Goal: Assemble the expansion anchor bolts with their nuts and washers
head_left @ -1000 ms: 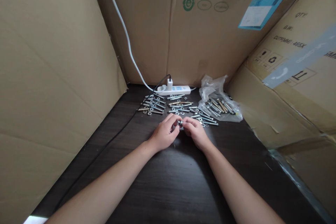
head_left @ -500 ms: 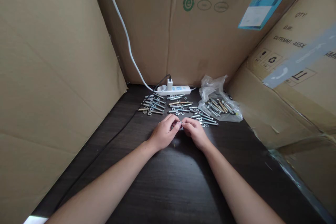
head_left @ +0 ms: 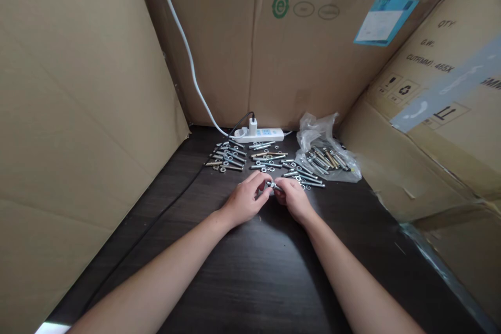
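Observation:
My right hand (head_left: 293, 198) pinches a metal bolt (head_left: 275, 186) between thumb and fingers, its end pointing left. A silvery nut (head_left: 273, 185) appears to sit near that end. Around the bolt's tip, my left hand (head_left: 245, 201) has its thumb and forefinger parted; whether a fingertip touches the bolt I cannot tell. Just beyond my hands lie a left group of bolts with nuts and washers (head_left: 230, 156), a middle group of bolts and washers (head_left: 268, 156), and a right group of bolts with rings (head_left: 307, 176).
A clear plastic bag (head_left: 319, 133) with several loose bolts lies at the back right. Behind the bolts is a white power strip (head_left: 260, 136) with a plug. A black cable (head_left: 168, 206) crosses the dark table (head_left: 250, 271). Cardboard boxes (head_left: 211, 36) wall three sides.
Both hands were pinched together over a small metal piece. Now my left thumb and forefinger have parted, and the bolt with its nut shows in my right hand.

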`<state>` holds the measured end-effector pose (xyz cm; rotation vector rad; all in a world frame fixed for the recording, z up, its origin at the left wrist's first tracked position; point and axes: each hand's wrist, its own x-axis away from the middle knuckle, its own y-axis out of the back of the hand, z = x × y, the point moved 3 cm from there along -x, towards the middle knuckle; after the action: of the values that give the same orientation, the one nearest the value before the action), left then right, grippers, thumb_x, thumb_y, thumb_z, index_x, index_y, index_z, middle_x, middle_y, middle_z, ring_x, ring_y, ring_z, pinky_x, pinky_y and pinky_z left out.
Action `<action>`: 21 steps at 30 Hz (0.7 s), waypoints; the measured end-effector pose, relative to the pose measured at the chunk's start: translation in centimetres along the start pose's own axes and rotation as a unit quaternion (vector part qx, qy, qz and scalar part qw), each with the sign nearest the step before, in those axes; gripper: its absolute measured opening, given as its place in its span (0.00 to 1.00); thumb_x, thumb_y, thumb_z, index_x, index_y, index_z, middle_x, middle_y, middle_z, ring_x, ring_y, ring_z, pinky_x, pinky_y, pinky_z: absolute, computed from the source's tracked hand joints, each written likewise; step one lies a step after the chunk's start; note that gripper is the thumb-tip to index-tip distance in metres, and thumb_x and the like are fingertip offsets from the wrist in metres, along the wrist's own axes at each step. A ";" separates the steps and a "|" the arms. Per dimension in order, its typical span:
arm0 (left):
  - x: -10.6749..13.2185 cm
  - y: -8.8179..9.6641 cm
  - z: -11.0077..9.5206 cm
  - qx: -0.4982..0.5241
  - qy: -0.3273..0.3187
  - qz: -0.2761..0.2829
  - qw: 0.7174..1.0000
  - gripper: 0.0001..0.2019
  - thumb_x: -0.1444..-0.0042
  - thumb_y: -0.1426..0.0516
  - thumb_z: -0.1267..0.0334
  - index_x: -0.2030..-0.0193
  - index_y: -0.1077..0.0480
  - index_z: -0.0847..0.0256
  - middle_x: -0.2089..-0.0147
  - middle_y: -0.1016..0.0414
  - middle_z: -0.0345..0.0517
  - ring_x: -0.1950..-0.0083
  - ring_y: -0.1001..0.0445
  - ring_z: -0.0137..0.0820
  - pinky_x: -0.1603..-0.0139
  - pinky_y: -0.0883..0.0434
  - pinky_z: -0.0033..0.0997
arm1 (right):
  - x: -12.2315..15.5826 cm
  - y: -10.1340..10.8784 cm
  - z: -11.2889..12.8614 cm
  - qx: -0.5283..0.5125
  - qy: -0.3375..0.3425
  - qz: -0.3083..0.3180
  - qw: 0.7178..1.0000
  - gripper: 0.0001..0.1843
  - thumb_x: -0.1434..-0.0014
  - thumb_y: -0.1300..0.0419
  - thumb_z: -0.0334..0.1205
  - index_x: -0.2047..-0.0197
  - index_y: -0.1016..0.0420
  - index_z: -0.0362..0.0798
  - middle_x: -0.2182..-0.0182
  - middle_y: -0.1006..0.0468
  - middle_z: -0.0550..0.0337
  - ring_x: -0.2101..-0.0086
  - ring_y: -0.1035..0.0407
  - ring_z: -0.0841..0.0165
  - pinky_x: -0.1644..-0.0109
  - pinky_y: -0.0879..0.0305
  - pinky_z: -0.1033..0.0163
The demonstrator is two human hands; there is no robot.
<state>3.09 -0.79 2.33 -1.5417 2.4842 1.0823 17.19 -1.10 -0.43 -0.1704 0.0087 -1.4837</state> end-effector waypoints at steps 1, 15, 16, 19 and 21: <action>0.0 0.0 0.0 -0.001 -0.004 0.003 1.000 0.08 0.40 0.50 0.63 0.55 0.35 0.58 0.62 0.36 0.41 0.68 0.37 0.25 0.68 0.37 0.24 | 0.0 0.0 -0.1 0.000 0.001 0.002 1.000 0.18 0.49 0.46 0.45 0.84 0.44 0.48 0.87 0.49 0.70 0.85 0.56 0.77 0.81 0.62 0.68; -0.1 0.2 0.9 0.017 0.025 -0.060 0.998 0.04 0.43 0.48 0.65 0.61 0.36 0.60 0.68 0.37 0.39 0.69 0.37 0.25 0.70 0.38 0.22 | 0.0 -0.3 0.2 0.013 0.011 0.004 1.000 0.17 0.48 0.44 0.50 0.79 0.39 0.47 0.85 0.51 0.71 0.84 0.58 0.77 0.80 0.62 0.68; -0.1 0.3 1.0 0.018 0.033 -0.079 0.996 0.04 0.43 0.48 0.66 0.61 0.36 0.61 0.68 0.37 0.39 0.70 0.37 0.25 0.70 0.38 0.22 | 0.0 -0.2 0.1 0.014 0.016 -0.001 1.000 0.17 0.47 0.44 0.51 0.78 0.38 0.48 0.85 0.51 0.72 0.84 0.58 0.77 0.80 0.62 0.68; -0.2 0.7 1.5 0.023 0.057 -0.129 0.990 0.03 0.43 0.48 0.65 0.62 0.37 0.61 0.69 0.36 0.38 0.71 0.37 0.25 0.71 0.38 0.22 | 0.0 0.2 0.3 0.070 0.062 -0.022 0.995 0.17 0.45 0.45 0.52 0.75 0.36 0.48 0.85 0.49 0.70 0.83 0.55 0.75 0.79 0.58 0.68; -0.2 0.8 1.8 0.028 0.066 -0.146 0.987 0.03 0.43 0.48 0.65 0.63 0.37 0.61 0.69 0.36 0.38 0.71 0.37 0.24 0.71 0.38 0.22 | 0.2 0.3 0.7 0.138 0.110 -0.035 0.984 0.17 0.43 0.47 0.51 0.74 0.34 0.47 0.83 0.44 0.68 0.81 0.49 0.74 0.77 0.52 0.67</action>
<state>1.98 0.62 1.51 -1.9401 2.2425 0.8829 17.61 -1.16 0.28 0.2211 -0.0246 -1.5502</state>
